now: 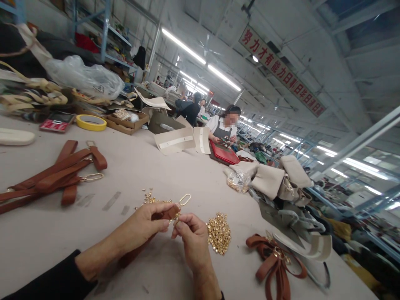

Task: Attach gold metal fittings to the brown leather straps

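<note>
My left hand (146, 223) pinches the end of a brown leather strap (167, 213) that carries a gold oval clasp (185, 199). My right hand (192, 239) meets it from the right, its fingertips closed on the same strap end; whether it also holds a small rivet I cannot tell. A heap of gold rivets (219, 233) lies just right of my right hand. A smaller scatter of gold hardware (152, 199) lies just beyond my left hand. The strap runs back under my left wrist.
Several brown straps (53, 177) lie at the left, more (275, 262) at the lower right. Beige bag parts (281, 179), a yellow tape roll (91, 122), a red calculator (56, 121) and cardboard pieces (175, 141) sit on the grey table (150, 166). A person (223, 129) works at the far end.
</note>
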Tool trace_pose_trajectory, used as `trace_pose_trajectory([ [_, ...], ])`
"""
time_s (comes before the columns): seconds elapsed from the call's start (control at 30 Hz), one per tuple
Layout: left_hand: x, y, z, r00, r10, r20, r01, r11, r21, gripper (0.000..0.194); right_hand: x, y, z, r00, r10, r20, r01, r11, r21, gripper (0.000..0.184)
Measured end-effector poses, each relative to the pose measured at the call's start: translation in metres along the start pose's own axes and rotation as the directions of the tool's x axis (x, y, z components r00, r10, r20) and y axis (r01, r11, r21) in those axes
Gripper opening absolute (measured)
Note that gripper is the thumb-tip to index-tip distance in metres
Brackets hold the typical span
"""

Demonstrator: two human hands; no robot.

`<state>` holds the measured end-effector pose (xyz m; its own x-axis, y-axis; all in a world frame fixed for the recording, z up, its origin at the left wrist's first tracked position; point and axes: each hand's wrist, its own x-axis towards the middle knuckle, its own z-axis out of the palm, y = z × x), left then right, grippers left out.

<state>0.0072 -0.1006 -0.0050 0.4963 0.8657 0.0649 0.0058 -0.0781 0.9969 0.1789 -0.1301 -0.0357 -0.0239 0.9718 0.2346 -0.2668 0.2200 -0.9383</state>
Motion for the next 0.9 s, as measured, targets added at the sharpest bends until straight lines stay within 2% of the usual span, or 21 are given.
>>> trace_pose_trajectory([
  [0.13, -0.0003, 0.001, 0.0042, 1.0, 0.014, -0.005, -0.014, 1.0, 0.001, 0.031, 0.0015, 0.0001, 0.0021, 1.0, -0.01, -0.003, 0.01, 1.0, -0.011, 0.021],
  [0.37, -0.0014, 0.0046, 0.0044, 0.997, 0.076, 0.027, -0.079, 0.985, 0.156, 0.024, 0.0036, -0.0003, 0.0031, 0.999, 0.025, -0.04, -0.028, 0.997, -0.065, 0.02],
  [0.6, -0.0024, 0.0011, 0.0038, 0.987, 0.159, -0.009, -0.143, 0.913, 0.381, 0.022, 0.0026, 0.0027, 0.0028, 0.999, 0.027, -0.039, -0.032, 0.991, -0.131, 0.018],
  [0.77, -0.004, -0.0013, 0.0038, 0.977, 0.209, -0.035, -0.174, 0.885, 0.431, 0.02, 0.0014, -0.0016, 0.0073, 0.998, -0.003, -0.063, -0.006, 0.989, -0.149, 0.018],
  [0.9, -0.0022, -0.0025, 0.0042, 0.974, 0.22, -0.044, -0.183, 0.894, 0.408, 0.019, 0.0008, -0.001, 0.0091, 0.994, -0.004, -0.108, -0.014, 0.987, -0.16, 0.018],
])
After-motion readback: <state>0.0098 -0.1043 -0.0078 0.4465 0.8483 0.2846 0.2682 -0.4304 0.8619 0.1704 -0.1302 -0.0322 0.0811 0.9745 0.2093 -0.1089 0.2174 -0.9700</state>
